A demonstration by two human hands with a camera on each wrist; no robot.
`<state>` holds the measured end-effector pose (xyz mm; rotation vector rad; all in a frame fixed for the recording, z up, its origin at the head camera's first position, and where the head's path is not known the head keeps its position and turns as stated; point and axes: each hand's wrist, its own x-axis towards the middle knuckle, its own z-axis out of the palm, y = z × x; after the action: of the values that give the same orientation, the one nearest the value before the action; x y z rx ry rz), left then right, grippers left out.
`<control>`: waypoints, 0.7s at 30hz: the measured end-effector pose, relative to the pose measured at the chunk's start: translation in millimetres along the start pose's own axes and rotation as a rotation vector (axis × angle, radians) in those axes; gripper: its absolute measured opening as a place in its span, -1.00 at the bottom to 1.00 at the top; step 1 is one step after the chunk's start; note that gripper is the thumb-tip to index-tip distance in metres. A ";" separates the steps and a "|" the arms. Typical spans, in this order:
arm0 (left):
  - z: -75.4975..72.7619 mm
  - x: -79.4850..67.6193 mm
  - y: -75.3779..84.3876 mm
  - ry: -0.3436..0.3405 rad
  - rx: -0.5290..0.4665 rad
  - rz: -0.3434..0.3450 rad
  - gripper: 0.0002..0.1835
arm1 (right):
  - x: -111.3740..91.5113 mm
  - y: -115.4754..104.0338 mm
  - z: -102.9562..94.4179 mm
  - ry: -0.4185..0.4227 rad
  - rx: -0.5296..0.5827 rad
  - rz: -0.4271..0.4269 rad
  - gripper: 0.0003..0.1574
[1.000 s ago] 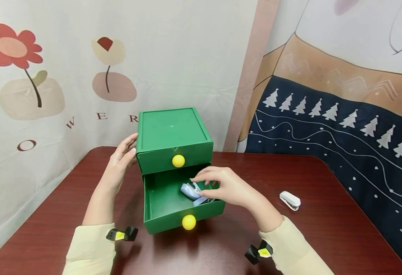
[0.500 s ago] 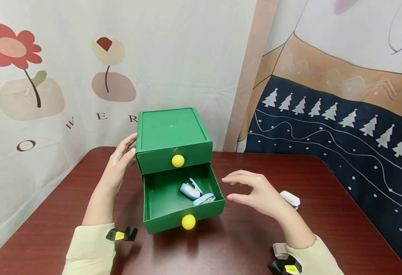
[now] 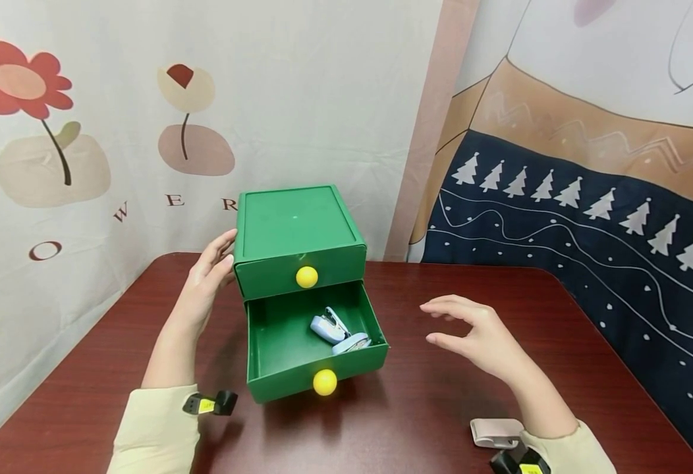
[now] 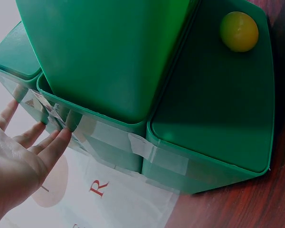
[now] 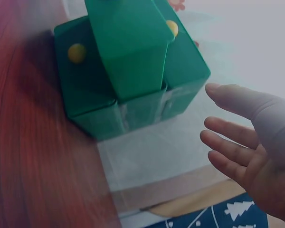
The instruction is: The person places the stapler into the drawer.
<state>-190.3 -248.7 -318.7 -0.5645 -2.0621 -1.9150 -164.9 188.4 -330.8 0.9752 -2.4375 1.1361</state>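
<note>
While the green cabinet (image 3: 295, 220) stands with its middle drawer (image 3: 281, 387) jutting out from its front, two light blue staplers lie inside that drawer, toward the cabinet's right side. The rear stapler (image 3: 325, 328) sits at a slant, and the front stapler (image 3: 352, 343) is close to the drawer's front right corner; whether they touch, I cannot tell. Neither stapler is under any fingers.

The left hand (image 3: 205, 276) is at the cabinet's left side. Its fingers (image 4: 56, 148) are extended and spread, tips resting against the cabinet's side wall, not curled round anything.

The right hand (image 3: 478, 332) is to the right of the cabinet, well apart from it and from the drawer with the staplers. Its fingers (image 3: 450, 305) are loosely bent, the thumb is apart from them, and they hold nothing.

The table (image 3: 423, 401) extends around the cabinet. On it, to the right and in front of the cabinet, lies a pale pink thing (image 3: 493, 432), just beside the right sleeve (image 3: 580, 451). Behind the cabinet hangs a pale curtain (image 3: 323, 99) with printed flowers, and to its right a dark blue cloth (image 3: 589, 257) with white trees.
</note>
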 end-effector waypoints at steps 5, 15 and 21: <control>-0.3 -0.1 -0.3 -0.001 0.005 -0.002 -0.46 | -8.0 12.9 -4.7 0.022 -0.034 0.035 -0.46; -0.4 -0.5 0.0 -0.001 -0.001 -0.004 -0.46 | -26.5 39.4 -15.3 0.048 -0.071 0.121 -0.47; -0.2 -0.6 0.4 0.002 0.002 -0.009 -0.46 | -37.2 51.7 -23.5 0.065 -0.064 0.190 -0.48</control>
<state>-189.6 -248.9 -318.6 -0.5543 -2.0685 -1.9173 -173.5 247.3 -363.5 0.6886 -2.5395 1.1218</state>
